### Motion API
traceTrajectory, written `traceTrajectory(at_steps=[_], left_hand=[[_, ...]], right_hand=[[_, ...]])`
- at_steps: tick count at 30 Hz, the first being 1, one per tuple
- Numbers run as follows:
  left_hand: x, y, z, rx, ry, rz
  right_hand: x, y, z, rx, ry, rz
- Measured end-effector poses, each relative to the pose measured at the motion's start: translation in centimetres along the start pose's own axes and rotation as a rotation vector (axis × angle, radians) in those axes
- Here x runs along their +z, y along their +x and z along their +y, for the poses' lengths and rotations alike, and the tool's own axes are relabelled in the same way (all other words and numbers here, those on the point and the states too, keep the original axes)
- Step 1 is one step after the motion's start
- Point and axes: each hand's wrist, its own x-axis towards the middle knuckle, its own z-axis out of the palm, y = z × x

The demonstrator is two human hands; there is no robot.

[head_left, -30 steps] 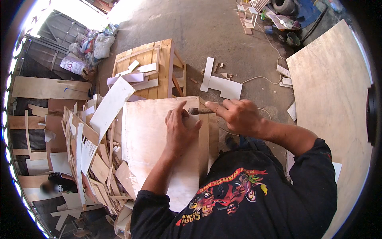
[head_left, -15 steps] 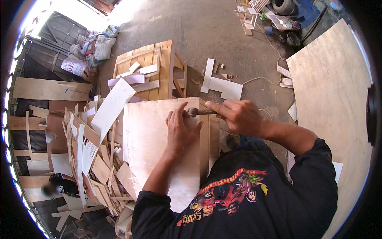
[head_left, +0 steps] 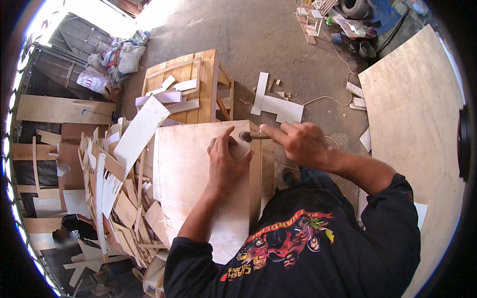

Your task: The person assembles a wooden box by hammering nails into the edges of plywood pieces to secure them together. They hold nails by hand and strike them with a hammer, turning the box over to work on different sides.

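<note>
Far L: flat, pale ply plank (head_left: 64,109) on edge; lower down, a co-worker in black (head_left: 79,226). Next, scrap pile (head_left: 131,211), thin, jagged wood strips at all angles, w/ a smooth white board (head_left: 141,131) slanting over it. Behind, slatted wood desk (head_left: 207,102), offcuts & slim rect. frame on top. Ctr: box (head_left: 184,159), pale ply, flat top w/ faint grain & rough edges. Hammer (head_left: 252,135): dark, blunt head, slim brownish handle. To R, angular white offcuts (head_left: 283,108) on gritty floor; far R, big smooth ply sheet (head_left: 407,129).

L hand (head_left: 224,159) is on box top, fingers bent & half spread, thumb well out; can't tell if they pinch anything small. Hammer head's just R of those fingers, above box's upper R corner; contact unclear. R hand (head_left: 303,144), just beyond box's R edge, has fingers curled tight round handle, index finger laid along it.
</note>
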Motion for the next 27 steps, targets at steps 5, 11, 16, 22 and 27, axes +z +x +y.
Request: traceTrajectory(at_steps=[5,11,16,22,27], left_hand=[[0.0,0.1,0.2,0.0,0.021,0.008],[0.1,0.0,0.2,0.0,0.03,0.01],[-0.1,0.2,0.0,0.044,0.07,-0.001],[-0.3,0.2,0.3,0.05,0.161,-0.045],[-0.5,-1.2,0.6,0.126,0.379,-0.054]], right_hand=[[0.1,0.0,0.1,0.015,-0.05,-0.067],[0.8,-0.8,0.0,0.091,0.0,-0.134],[4.7,-1.6,0.8,0.36,0.566,0.037],[7.9,-1.7,-2.1,0.877,1.574,-0.147],[9.6,-1.7,-4.7,0.91,1.834,-0.156]])
